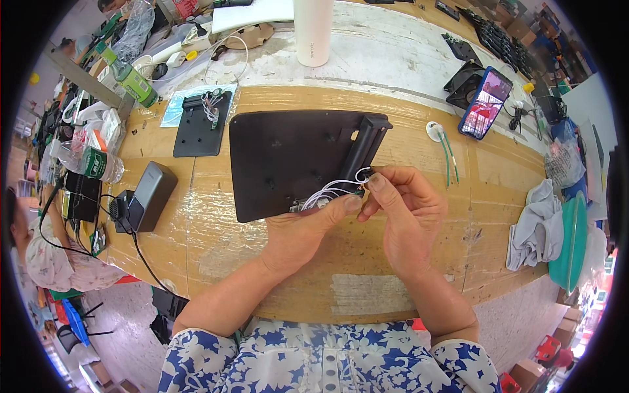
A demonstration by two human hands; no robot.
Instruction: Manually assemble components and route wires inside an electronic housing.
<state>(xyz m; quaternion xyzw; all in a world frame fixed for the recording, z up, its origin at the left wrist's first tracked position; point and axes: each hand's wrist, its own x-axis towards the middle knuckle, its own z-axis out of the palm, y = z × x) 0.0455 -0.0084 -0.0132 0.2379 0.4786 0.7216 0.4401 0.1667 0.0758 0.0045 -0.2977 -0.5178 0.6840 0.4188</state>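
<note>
Both hands' fingers pinch white wires.

Matt black plastic panel, scuffed wooden bench, crumpled grey cloth.

Blue-and-white floral short sleeves, bare forearms

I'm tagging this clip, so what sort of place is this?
Probably a small electronics assembly workshop: a worn wooden workbench, both hands working thin white wires on a flat black plastic panel, and stacked black plastic parts farther back.
</note>
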